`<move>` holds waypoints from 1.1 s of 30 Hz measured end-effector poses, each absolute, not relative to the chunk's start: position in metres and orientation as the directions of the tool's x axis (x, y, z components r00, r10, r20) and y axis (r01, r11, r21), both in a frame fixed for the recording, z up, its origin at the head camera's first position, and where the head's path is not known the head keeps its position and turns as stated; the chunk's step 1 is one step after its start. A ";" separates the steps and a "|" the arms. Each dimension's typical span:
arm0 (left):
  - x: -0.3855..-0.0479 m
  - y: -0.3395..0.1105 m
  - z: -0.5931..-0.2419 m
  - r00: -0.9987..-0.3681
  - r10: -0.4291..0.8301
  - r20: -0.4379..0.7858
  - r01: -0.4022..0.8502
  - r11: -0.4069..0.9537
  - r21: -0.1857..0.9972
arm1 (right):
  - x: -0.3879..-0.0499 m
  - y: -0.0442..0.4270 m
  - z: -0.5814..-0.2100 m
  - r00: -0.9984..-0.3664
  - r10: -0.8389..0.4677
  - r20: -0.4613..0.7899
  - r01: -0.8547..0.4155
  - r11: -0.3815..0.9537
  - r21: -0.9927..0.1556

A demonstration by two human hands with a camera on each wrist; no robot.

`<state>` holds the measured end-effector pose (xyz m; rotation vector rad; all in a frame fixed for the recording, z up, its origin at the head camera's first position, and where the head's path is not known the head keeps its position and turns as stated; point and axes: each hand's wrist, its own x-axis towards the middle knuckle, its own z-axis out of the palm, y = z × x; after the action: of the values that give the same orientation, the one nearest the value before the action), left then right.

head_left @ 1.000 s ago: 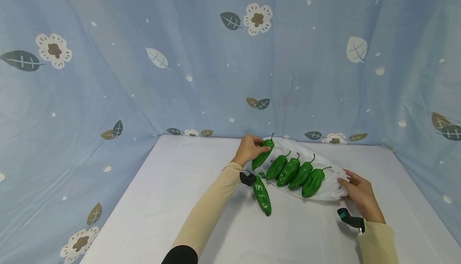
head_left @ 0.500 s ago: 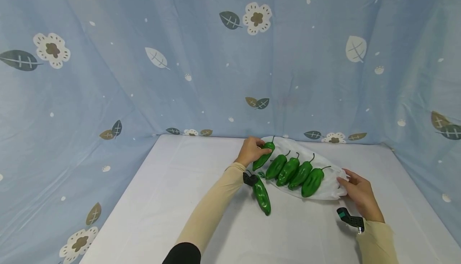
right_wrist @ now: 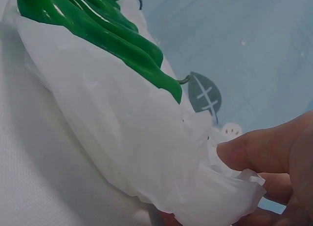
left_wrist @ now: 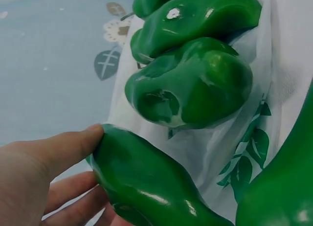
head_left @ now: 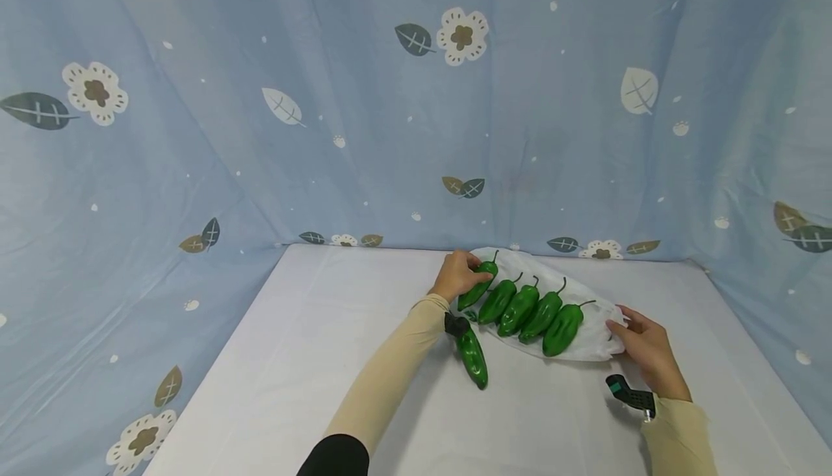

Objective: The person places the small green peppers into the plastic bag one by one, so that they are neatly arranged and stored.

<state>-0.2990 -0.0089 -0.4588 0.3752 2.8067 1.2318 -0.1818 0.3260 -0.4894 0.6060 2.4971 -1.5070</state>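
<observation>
My left hand (head_left: pixel 455 276) grips a green pepper (left_wrist: pixel 146 177) near its stem end, over the left end of a white plastic bag (head_left: pixel 594 339). Beside it, a row of several green peppers (head_left: pixel 518 310) lies slanted on the bag, stems pointing away. In the right wrist view, my right hand (right_wrist: pixel 274 157) pinches the crumpled right end of the bag between thumb and fingers. One more pepper (head_left: pixel 472 360) lies off the bag, just below my left wrist, partly covered by the wrist camera. Green leaf print (left_wrist: pixel 249 147) shows on the bag in the left wrist view.
A white cloth (head_left: pixel 305 346) covers the table. Behind it hangs a blue curtain (head_left: pixel 364 100) with flowers and leaves, meeting the table's back edge close to the bag. Each wrist carries a small black camera, the right one (head_left: pixel 630 394) low over the cloth.
My left hand has moved slightly right and toward me with the pepper, closer to the row. My right hand keeps hold of the bag's end, nearly still.
</observation>
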 end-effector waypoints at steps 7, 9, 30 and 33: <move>-0.303 -0.006 -0.463 -0.970 0.240 0.036 0.192 0.672 0.716 | -0.180 0.325 -0.487 -0.907 0.256 -0.334 0.416 0.416 -0.809; -0.304 -0.005 -0.464 -0.969 0.243 0.035 0.195 0.675 0.712 | -0.180 0.324 -0.487 -0.907 0.254 -0.336 0.416 0.412 -0.811; -0.300 0.003 -0.464 -0.965 0.258 0.034 0.216 0.722 0.658 | -0.180 0.324 -0.486 -0.906 0.251 -0.340 0.417 0.406 -0.813; -0.301 0.003 -0.465 -0.966 0.256 0.034 0.215 0.723 0.656 | -0.180 0.324 -0.487 -0.907 0.253 -0.337 0.416 0.406 -0.814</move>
<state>-0.3009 0.0034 -0.4648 0.3921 2.8614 1.0785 -0.1800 0.3245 -0.4870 0.5998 2.4957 -1.5152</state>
